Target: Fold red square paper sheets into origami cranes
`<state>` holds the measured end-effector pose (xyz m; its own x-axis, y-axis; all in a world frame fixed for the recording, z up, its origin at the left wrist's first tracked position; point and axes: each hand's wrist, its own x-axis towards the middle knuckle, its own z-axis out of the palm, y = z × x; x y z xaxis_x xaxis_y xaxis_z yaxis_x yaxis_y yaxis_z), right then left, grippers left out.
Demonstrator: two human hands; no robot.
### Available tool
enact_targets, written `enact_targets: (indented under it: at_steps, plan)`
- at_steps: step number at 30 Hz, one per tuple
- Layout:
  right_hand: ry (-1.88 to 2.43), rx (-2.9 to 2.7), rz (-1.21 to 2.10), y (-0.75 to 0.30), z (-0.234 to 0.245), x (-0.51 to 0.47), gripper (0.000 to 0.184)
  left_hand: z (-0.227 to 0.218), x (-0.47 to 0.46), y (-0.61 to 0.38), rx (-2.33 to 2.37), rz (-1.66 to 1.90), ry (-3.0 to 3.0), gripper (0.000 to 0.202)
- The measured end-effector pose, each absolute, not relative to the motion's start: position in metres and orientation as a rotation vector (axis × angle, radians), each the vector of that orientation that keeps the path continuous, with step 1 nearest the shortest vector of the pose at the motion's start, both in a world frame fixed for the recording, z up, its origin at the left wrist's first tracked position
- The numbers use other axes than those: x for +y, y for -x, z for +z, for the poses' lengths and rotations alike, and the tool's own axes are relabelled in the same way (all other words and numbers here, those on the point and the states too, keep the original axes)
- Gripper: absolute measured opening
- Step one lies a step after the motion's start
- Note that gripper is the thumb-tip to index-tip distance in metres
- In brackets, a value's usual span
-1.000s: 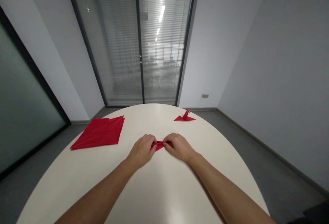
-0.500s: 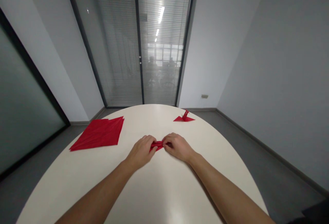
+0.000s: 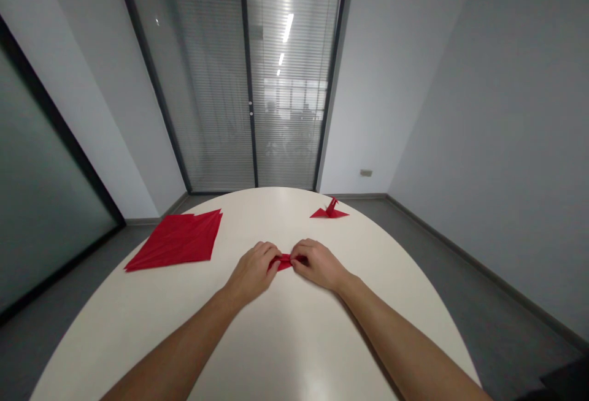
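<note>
A small piece of folded red paper (image 3: 285, 262) is held between my two hands, just above or on the table. My left hand (image 3: 254, 269) has its fingers and thumb closed on the paper's left end. On the right end, the fingertips of my right hand (image 3: 319, 262) pinch the paper. Much of the paper is hidden behind the fingers; only its middle strip and a lower flap show. Beyond my right hand stands a finished-looking red paper crane (image 3: 331, 209) with spread wings.
A stack of red paper sheets (image 3: 177, 241) lies to the left on the round white table (image 3: 271, 346). The table's curved far edge lies before a glass partition with blinds (image 3: 285, 143). A dark object (image 3: 565, 382) shows at the lower right corner.
My fingers have shifted slightly on the folded paper, and its middle strip looks narrower and flatter. The crane and the stack have not moved.
</note>
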<state>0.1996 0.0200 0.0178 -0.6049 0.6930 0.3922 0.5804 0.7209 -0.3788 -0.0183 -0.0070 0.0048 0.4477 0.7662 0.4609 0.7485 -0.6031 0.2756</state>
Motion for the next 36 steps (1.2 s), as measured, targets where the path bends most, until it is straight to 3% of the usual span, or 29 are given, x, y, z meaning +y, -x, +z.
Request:
enact_targets:
  at_steps: [10, 30, 36]
  plan:
    - [1.004, -2.301, 0.428, -0.2009, 0.0105, 0.0238, 0.015, 0.0021, -0.0053, 0.0193, 1.458, 0.87, -2.664, 0.019]
    - [0.914, -2.405, 0.349, -0.203, 0.0115, 0.0227, 0.033, 0.0051, -0.0071, 0.0166, 1.579, 0.772, -2.67, 0.016]
    - [0.932, -2.415, 0.271, -0.2045, 0.0112, 0.0205, 0.025, 0.0056, -0.0085, 0.0155, 1.608, 0.77, -2.654, 0.014]
